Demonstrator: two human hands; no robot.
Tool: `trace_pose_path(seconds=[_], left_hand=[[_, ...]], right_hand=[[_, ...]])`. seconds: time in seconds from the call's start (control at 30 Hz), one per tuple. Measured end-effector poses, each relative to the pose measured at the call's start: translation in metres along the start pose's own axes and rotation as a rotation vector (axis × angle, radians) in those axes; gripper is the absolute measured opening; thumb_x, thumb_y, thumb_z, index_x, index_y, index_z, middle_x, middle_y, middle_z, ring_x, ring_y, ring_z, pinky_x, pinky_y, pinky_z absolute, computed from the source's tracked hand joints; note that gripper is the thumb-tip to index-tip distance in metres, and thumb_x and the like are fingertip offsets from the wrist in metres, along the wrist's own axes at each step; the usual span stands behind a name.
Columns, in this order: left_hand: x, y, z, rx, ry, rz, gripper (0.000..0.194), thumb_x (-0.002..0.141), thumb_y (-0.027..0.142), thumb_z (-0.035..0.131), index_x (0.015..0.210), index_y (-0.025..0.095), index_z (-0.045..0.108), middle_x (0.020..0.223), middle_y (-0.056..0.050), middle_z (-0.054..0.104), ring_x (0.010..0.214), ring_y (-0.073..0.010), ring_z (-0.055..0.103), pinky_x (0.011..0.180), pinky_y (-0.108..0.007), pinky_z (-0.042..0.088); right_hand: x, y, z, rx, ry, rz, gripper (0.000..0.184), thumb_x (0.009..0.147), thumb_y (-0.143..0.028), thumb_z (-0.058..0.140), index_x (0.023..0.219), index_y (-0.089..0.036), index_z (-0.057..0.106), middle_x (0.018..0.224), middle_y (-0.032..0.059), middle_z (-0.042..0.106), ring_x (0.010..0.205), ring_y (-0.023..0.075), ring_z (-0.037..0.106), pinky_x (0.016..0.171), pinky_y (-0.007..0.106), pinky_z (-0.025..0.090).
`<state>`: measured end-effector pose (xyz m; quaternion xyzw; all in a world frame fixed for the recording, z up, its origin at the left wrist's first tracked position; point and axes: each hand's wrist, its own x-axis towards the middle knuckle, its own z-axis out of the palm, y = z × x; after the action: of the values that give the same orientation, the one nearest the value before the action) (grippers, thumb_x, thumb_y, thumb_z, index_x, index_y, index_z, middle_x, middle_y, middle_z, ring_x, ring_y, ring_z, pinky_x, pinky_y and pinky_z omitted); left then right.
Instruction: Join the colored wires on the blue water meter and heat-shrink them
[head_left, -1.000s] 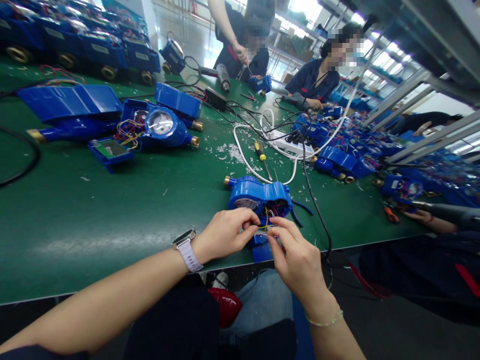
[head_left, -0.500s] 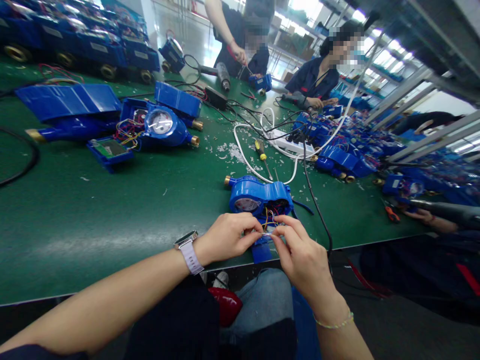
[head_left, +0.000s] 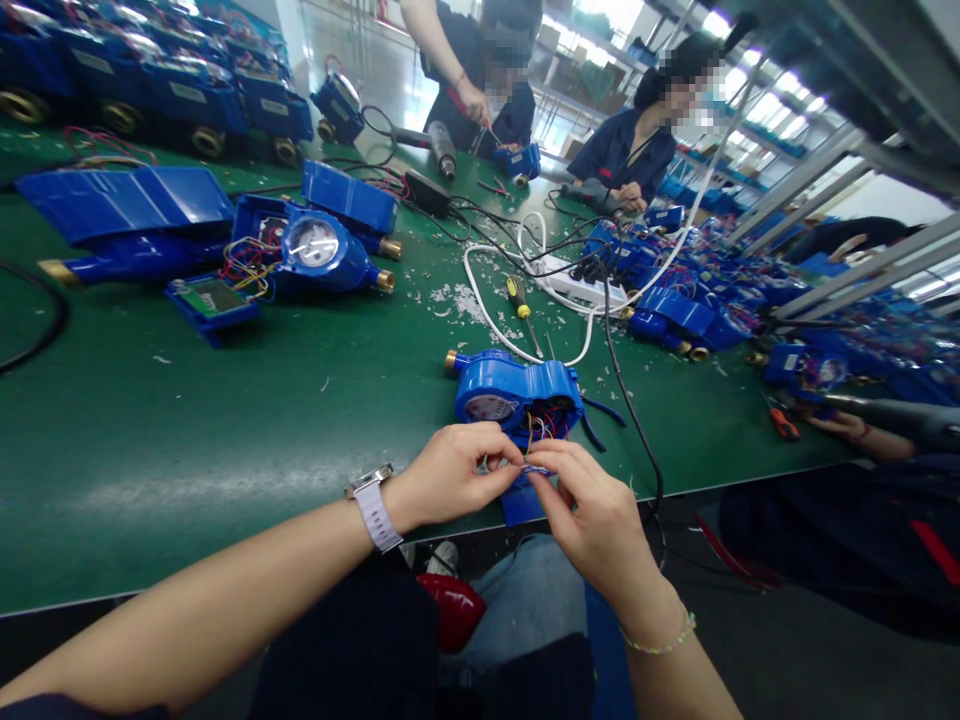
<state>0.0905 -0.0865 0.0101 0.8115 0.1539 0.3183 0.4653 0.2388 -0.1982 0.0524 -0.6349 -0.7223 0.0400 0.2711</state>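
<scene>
A blue water meter [head_left: 517, 385] with a brass end lies near the front edge of the green table, its wiring compartment open towards me. Thin coloured wires [head_left: 536, 425] come out of it. My left hand [head_left: 469, 468] is closed in a pinch on the wires just in front of the meter. Fingertip to fingertip with it, my right hand [head_left: 589, 500] pinches the same thin wires, a pale length of which shows between thumb and fingers. Below the fingers a blue cover flap [head_left: 523, 506] hangs at the table edge; the fingertips partly hide it.
A yellow-black screwdriver [head_left: 519, 300], a white power strip [head_left: 585, 288] and tangled cables lie beyond the meter. More blue meters stand left [head_left: 322, 245] and right [head_left: 675, 315]. Two people sit across the table; another person's hand [head_left: 844, 425] is at the right.
My right hand has shifted slightly left, its fingers now closer to my left fingertips on the wires. The co-worker's hands at the back right have drawn together.
</scene>
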Motion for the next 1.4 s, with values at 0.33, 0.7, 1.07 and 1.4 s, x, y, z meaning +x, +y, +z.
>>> trace_pose_path(seconds=[0.33, 0.7, 1.07, 1.4], left_hand=[[0.001, -0.003, 0.0, -0.005, 0.005, 0.021, 0.015, 0.084, 0.018, 0.058, 0.074, 0.015, 0.069, 0.07, -0.002, 0.064, 0.066, -0.0127, 0.056, 0.063, -0.025, 0.041], [0.005, 0.002, -0.012, -0.02, 0.19, 0.023, 0.019, 0.081, 0.016, 0.058, 0.064, 0.014, 0.065, 0.064, -0.001, 0.058, 0.062, -0.011, 0.054, 0.06, -0.023, 0.04], [-0.003, -0.005, 0.0, 0.146, -0.047, 0.055, 0.013, 0.086, 0.02, 0.058, 0.084, 0.018, 0.071, 0.08, -0.002, 0.062, 0.072, -0.0136, 0.06, 0.064, -0.024, 0.044], [-0.001, -0.003, -0.004, 0.148, -0.028, 0.047, 0.014, 0.086, 0.021, 0.06, 0.081, 0.018, 0.072, 0.076, -0.001, 0.06, 0.068, -0.0118, 0.057, 0.062, -0.023, 0.042]], right_hand=[[0.004, -0.002, 0.003, 0.02, 0.014, 0.014, 0.011, 0.095, -0.012, 0.05, 0.09, -0.018, 0.058, 0.097, 0.0055, 0.057, 0.082, 0.0163, 0.06, 0.074, 0.027, 0.046], [0.002, -0.004, 0.001, 0.036, -0.022, 0.061, 0.013, 0.095, -0.013, 0.046, 0.087, -0.018, 0.055, 0.087, 0.0038, 0.057, 0.073, 0.0149, 0.055, 0.062, 0.025, 0.039], [0.006, -0.006, 0.003, -0.029, -0.061, 0.071, 0.013, 0.092, -0.015, 0.047, 0.083, -0.018, 0.057, 0.077, 0.0018, 0.055, 0.064, 0.0138, 0.051, 0.058, 0.026, 0.034], [0.008, 0.0, -0.011, -0.094, -0.073, 0.071, 0.008, 0.086, -0.016, 0.048, 0.078, -0.019, 0.051, 0.069, -0.0017, 0.052, 0.052, 0.0113, 0.043, 0.051, 0.025, 0.03]])
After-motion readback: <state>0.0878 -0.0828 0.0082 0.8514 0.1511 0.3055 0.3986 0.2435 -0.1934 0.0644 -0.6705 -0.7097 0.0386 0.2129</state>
